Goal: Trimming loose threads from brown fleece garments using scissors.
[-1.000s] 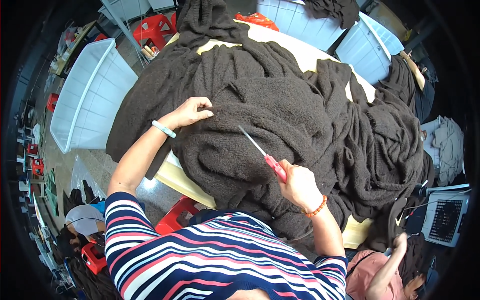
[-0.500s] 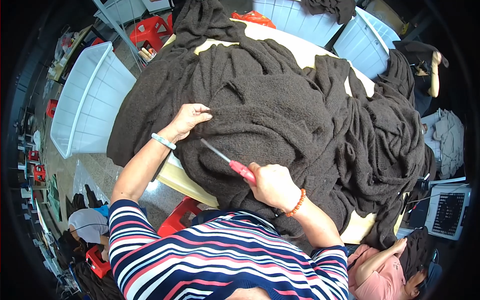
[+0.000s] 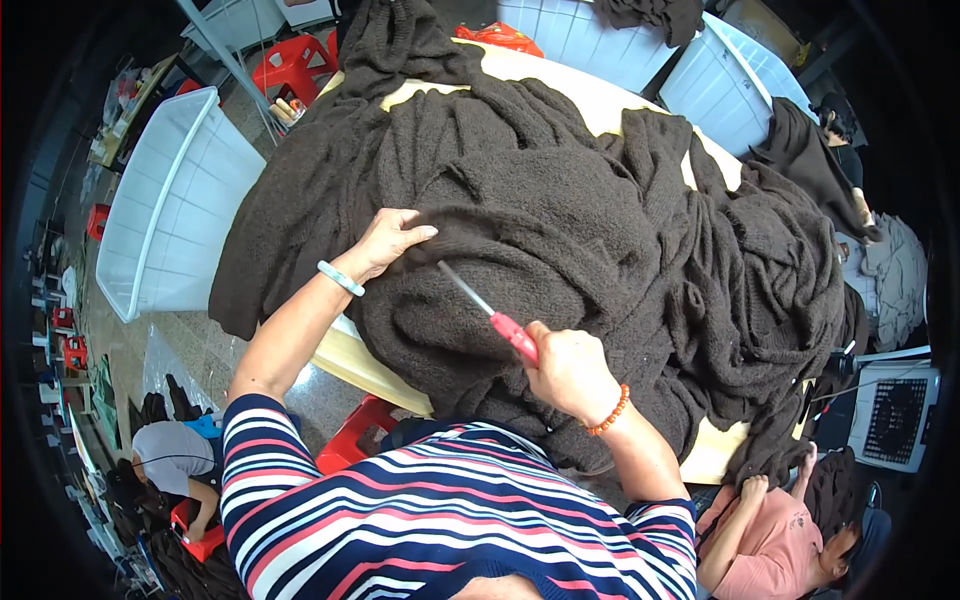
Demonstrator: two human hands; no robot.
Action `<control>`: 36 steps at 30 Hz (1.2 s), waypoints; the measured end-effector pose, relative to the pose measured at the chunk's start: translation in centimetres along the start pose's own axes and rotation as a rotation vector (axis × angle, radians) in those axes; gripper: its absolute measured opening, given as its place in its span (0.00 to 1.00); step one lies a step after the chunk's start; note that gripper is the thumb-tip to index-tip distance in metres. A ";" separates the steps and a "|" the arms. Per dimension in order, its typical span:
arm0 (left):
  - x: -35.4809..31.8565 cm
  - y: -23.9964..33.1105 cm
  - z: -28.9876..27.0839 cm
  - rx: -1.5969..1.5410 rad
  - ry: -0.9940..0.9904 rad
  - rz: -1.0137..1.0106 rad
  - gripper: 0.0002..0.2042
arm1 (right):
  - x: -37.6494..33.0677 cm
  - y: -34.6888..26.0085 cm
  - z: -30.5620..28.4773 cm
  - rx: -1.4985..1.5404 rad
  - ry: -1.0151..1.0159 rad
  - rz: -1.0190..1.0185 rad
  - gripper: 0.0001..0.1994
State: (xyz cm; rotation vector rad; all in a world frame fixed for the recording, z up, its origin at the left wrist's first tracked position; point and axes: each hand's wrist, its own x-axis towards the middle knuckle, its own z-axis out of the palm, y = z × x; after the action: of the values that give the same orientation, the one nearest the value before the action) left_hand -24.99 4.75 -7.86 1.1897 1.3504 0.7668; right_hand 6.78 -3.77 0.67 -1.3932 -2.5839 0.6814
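A large piece of dark brown knitted fabric [image 3: 560, 190] lies in loose folds over the table. My left hand [image 3: 388, 242], with a pale bangle at its wrist, pinches a raised edge of the knit between thumb and fingers. In my right hand [image 3: 572, 375], which wears an orange bead bracelet, is a pink-handled tool with a thin metal shaft [image 3: 512, 334]. Its shaft slants up and left over the cloth, and the tip is to the right of and below my left fingertips. The exact kind of tip is too small to tell.
The pale tabletop [image 3: 375, 375] shows at its edges. A white bin [image 3: 180, 215] stands at left; more bins [image 3: 590, 45] stand beyond the table. Red stools [image 3: 355, 435] are below. A person in pink [image 3: 780, 545] works at lower right, another [image 3: 172, 455] at lower left.
My right hand and the pink-handled tool have moved right and slightly down across the knit. My left hand has shifted a little right, still pinching the fabric.
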 end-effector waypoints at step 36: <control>-4.9 -3.9 9.0 0.228 0.050 0.270 0.12 | -5.2 0.9 -1.6 -0.045 -0.189 0.077 0.09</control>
State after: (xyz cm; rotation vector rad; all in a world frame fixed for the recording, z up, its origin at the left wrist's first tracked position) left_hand -17.80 -2.71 -11.43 1.5651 1.3614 0.8529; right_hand 10.92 -7.04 2.18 -1.5179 -2.7157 0.8071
